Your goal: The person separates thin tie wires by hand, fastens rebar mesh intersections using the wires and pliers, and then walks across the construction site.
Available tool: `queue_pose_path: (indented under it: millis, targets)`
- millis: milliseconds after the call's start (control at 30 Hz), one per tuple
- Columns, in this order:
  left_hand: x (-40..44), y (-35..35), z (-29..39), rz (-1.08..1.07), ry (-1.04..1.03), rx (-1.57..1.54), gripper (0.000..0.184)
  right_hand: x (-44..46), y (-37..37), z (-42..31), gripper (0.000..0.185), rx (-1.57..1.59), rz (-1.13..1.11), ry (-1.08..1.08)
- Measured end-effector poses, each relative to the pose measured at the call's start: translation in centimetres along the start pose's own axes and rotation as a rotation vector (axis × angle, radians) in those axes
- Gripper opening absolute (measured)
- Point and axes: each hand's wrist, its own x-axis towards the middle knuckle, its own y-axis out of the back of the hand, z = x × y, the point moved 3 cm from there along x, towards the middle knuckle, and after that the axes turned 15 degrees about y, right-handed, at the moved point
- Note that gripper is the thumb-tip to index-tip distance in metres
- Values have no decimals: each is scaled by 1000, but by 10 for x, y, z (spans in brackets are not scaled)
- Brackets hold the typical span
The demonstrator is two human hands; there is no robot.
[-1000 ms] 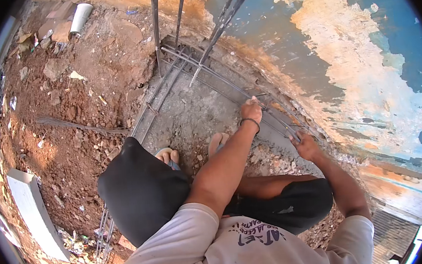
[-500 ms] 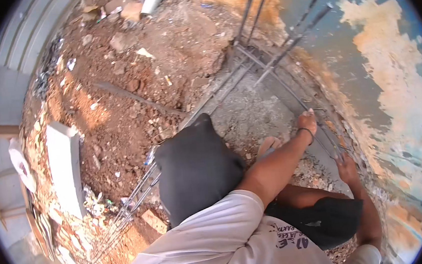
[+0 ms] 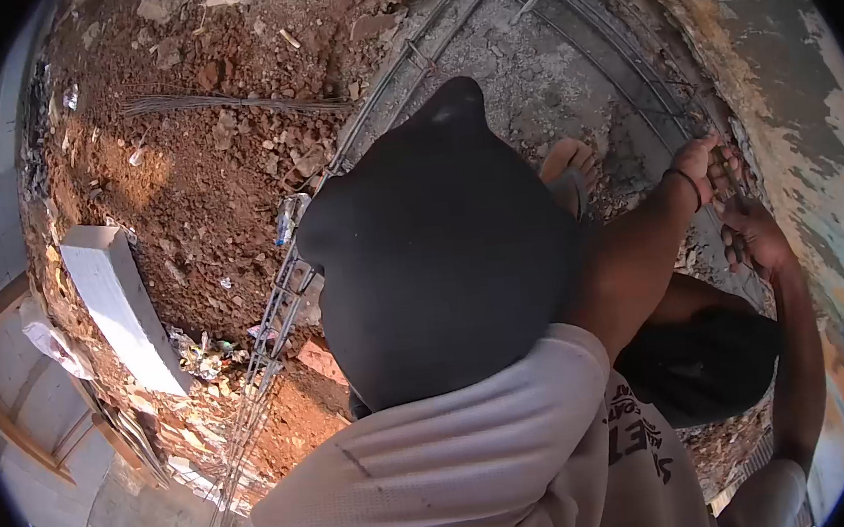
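My left hand (image 3: 703, 171), with a dark band at the wrist, is closed at the steel rebar (image 3: 650, 93) that runs along the foot of the wall. Its fingers curl around a bar there, partly hidden by the hand itself. Just below it, my right hand (image 3: 759, 234) has its fingers bent and pressed together; whatever lies in them is too small to make out. The two hands almost touch. Beneath the bars lies a grey concrete strip (image 3: 546, 72). My bare foot (image 3: 569, 162) rests on it, beside my dark-clothed knee (image 3: 440, 242).
A painted, peeling wall (image 3: 788, 81) rises close on the right. Another rebar cage (image 3: 277, 326) crosses the reddish soil (image 3: 202, 162) on the left. A bundle of thin rods (image 3: 237, 102), a white block (image 3: 125, 310) and a brick (image 3: 322, 361) lie on that soil.
The view has shifted down and along the wall. My hands have drawn closer together, the left now just above the right. My knee fills more of the middle.
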Motion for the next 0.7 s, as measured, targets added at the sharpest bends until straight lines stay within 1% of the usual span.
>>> queue_pose_path:
  millis: [33, 67, 100, 167, 200, 233, 300, 333, 400, 433, 467, 500, 533, 600, 633, 700]
  targets:
    - [17, 0, -2, 50, -20, -67, 21, -6, 4, 7, 28, -9, 38, -4]
    - [15, -9, -6, 147, -29, -49, 22, -10, 10, 5, 33, -714, 169, 301]
    - [5, -17, -7, 243, -43, -32, 25, -17, 7, 2, 41, -1430, 278, 591]
    - [9, -31, -5, 309, -20, -41, 25, -21, -10, -5, 54, -1678, 442, 483]
    - [17, -31, -5, 333, -48, -90, 25, -26, -16, -14, 37, -1791, 517, 496]
    - [23, -31, -6, 358, -77, -136, 26, -24, -10, -13, 37, -1803, 542, 473]
    - [18, -34, -8, 380, -50, -89, 25, -10, 6, -7, 31, -1639, 405, 278]
    - [18, -31, -9, 365, -35, -76, 25, -10, 9, -7, 31, -1646, 425, 261]
    - [22, -20, -4, 332, -72, 23, 31, -5, 8, -4, 22, -1490, 316, 208]
    - [16, -16, -3, 319, -69, 28, 31, 3, 15, 13, 22, -1498, 327, 204]
    - [-6, -14, -6, 218, -31, 147, 33, 14, 25, 37, 22, -1362, 328, 355]
    - [-22, -15, -10, 115, 2, 266, 36, 20, 31, 45, 25, -1224, 323, 506]
    - [-30, -16, -15, 104, -5, 270, 36, 15, 32, 31, 25, -1233, 330, 514]
    - [-37, -23, -23, -67, 24, 193, 38, 0, 20, 18, 33, 47, 103, -100]
    - [-37, -27, -22, -74, 24, 195, 38, -3, 18, 14, 33, 43, 108, -96]
    - [-27, -17, -18, 122, 115, 244, 37, -7, 14, 5, 37, -78, 63, 56]
